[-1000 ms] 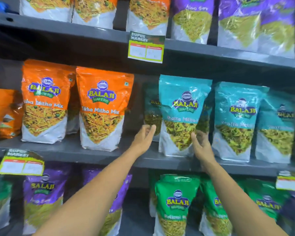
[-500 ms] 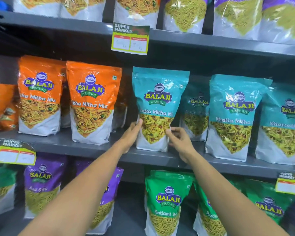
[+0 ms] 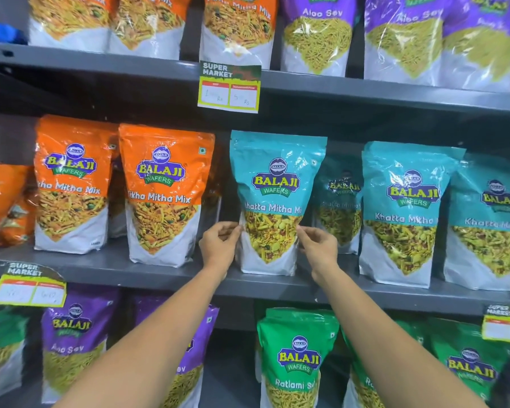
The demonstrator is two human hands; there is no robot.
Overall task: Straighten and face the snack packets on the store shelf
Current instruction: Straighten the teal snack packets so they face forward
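pinching the teal plastic khatta mitha mix packet (image 3: 276,201) by its two side edges, i have my left hand (image 3: 220,245) on its left seam and my right hand (image 3: 317,248) on its right seam, fingers (image 3: 233,229) narrowed onto the film on both sides. the packet stands upright at the front of the grey metal middle shelf (image 3: 171,275), label facing me, just right of the orange tikha mitha mix packet (image 3: 164,195) and well forward of a second teal packet (image 3: 340,204) that sits deeper in the shadow behind it. i judge the step in hand to be squaring this one packet: it looks nearly faced, with its base near the shelf lip. the next move, as i see it, calls for letting go gently so it does not topple, then reaching back for the recessed teal packet and drawing it forward into line with the third teal packet (image 3: 407,213) to its right.
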